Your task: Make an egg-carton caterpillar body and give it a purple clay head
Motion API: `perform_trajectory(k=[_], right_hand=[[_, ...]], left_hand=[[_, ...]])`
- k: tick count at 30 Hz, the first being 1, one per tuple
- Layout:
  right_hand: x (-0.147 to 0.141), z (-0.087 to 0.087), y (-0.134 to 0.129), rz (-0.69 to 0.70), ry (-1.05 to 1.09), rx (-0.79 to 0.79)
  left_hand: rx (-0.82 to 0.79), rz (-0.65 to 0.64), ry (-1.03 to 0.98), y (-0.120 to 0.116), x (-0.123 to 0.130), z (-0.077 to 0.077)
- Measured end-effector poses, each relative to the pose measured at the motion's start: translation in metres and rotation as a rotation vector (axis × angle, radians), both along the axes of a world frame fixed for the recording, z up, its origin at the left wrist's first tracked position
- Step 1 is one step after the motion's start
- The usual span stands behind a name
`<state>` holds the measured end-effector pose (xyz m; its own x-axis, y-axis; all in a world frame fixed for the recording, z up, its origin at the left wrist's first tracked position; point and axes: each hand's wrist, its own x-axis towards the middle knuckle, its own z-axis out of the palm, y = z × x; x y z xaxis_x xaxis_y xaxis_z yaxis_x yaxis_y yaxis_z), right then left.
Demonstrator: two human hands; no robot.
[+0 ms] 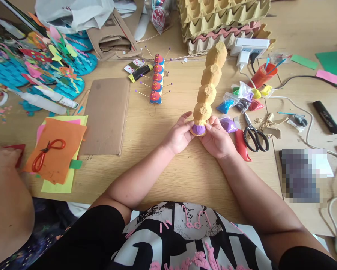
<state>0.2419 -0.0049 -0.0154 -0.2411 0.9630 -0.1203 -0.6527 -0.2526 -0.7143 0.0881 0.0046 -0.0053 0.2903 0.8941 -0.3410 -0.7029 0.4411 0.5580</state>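
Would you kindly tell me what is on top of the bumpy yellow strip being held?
A purple patch sits on the nearest bump of the bumpy yellow strip; the other bumps look plain yellow. The surface beneath the patch and the strip's underside cannot be seen.

A black short-sleeved shirt point(171, 245) bears large pale letters point(135, 245) and pink markings point(200, 258).

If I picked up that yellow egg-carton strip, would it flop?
Probably not: the yellow egg-carton strip looks like molded pulp, so likely light and fairly stiff. The narrow necks between its domed cups might bend, though.
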Motion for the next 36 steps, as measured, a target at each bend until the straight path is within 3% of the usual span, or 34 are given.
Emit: perform_trajectory(k=[21,27,32,36], right_hand=[[-0.0034,-0.0008,-0.0005,-0.045,-0.152,0.088],[0.0017,0.0012,-0.0003,-0.028,-0.343,0.178],[0.0047,-0.0035,-0.0004,-0.091,-0.614,0.311],[0.0034,-0.0061,0.0001,-0.121,-0.661,0.347]], left_hand=[[-0.047,0.008,0.005,0.0013,0.0011,0.0037],[-0.034,0.098,0.072,0.0026,0.0033,0.0001],[0.010,0.080,0.085,0.0015,0.0030,0.0011],[0.043,0.080,0.076,0.0011,0.0016,0.0029]])
